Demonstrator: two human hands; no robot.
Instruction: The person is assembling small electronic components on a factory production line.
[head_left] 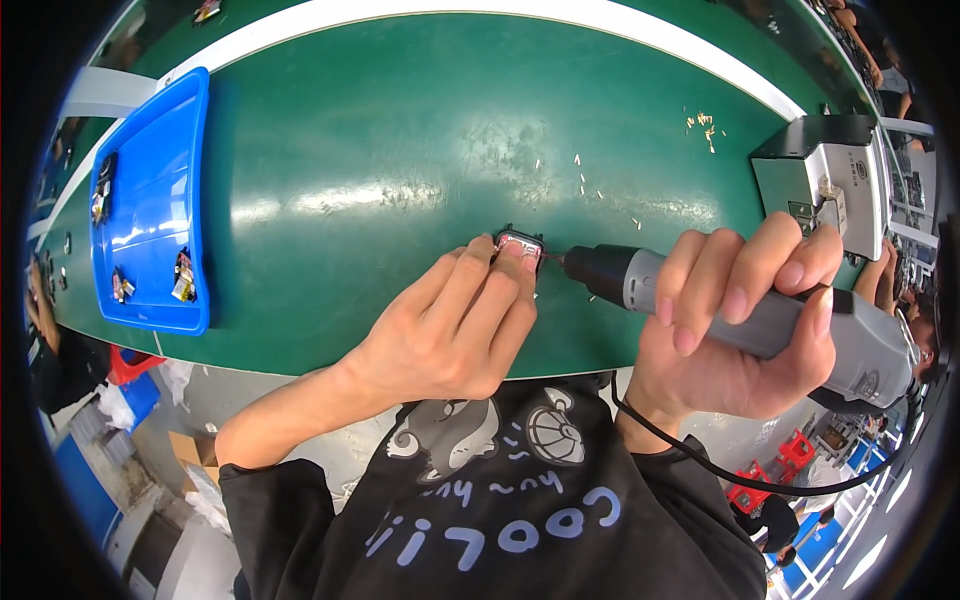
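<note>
- Where the green tabletop curves off toward nine o'clock, a blue tray sits with a few small dark and metal parts scattered in it, well apart from my hands, I judge so they stay out of the work.
- My left hand comes in from about seven o'clock, fingers closed down on a small black part near the middle of the tabletop. My fingertips press on its near edge and hold it flat; I reckon that is to stop it turning under the tool.
- The small black part lies at twelve o'clock from my left knuckles, touching my fingertips, and at nine o'clock from the tool's tip, which meets its right side.
- My right hand is wrapped tight round a grey electric screwdriver, all fingers curled over the barrel. I hold it lying nearly level, nose pointing to nine o'clock, so the bit goes into the part sideways.
- Its black cable runs down from the tool past my wrist toward five o'clock.
- Small pale screws lie loose on the tabletop at about one o'clock from the part, near enough to reach.
- At two o'clock stands a grey box-shaped machine at the tabletop's edge.
</note>
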